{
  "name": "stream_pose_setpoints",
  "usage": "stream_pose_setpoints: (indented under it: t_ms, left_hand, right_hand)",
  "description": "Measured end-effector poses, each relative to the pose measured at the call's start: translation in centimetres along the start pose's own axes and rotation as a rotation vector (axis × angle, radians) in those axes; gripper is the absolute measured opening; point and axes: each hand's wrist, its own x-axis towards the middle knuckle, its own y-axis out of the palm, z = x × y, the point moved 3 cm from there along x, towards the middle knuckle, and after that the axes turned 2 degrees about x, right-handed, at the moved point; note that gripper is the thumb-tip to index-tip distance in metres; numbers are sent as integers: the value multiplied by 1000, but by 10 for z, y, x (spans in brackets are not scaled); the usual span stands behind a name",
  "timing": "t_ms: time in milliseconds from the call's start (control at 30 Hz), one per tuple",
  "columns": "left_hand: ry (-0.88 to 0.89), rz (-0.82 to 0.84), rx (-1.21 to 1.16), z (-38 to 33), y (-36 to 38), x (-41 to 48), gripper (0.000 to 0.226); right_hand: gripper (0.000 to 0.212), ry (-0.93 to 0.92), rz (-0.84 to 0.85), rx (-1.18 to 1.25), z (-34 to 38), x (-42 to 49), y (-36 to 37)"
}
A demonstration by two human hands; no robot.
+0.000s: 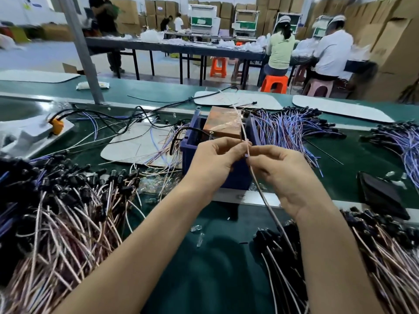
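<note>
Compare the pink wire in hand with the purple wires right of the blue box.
The pink wire is single, pinched by left hand and right hand above the green belt. The purple wires are many, lying fanned on it. The pink wire looks pale pink, the purple wires purple and white. Both thin, flexible.

On the worktop, a bin stood at 12 o'clock, a cable pile at 8 o'clock, a cable heap at 4 o'clock.

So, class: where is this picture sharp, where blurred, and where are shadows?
Head view: the left hand, right hand and the pinkish wire they pinch are sharp; the seated workers behind are blurred; a shadow darkens the green mat nearest the camera.
</note>
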Motion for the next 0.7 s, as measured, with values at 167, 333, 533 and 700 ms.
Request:
stream_pose_setpoints:
  t_ms: [167,333,533,700]
  left_hand:
    - [20,131,164,1,6,-4,10]
    - [-28,285,222,4,11,-8,15]
    - [-25,79,150,4,-7,2,11]
    - [64,-146,180,-2,-37,12,22]
  right_hand:
    - [7,-153,-105,185,9,-1,-1]
    - [13,-218,-300,327,13,-6,-8]
    - [18,-121,-317,186,5,0,-20]
    - [29,2,-313,29,-11,6,-22]
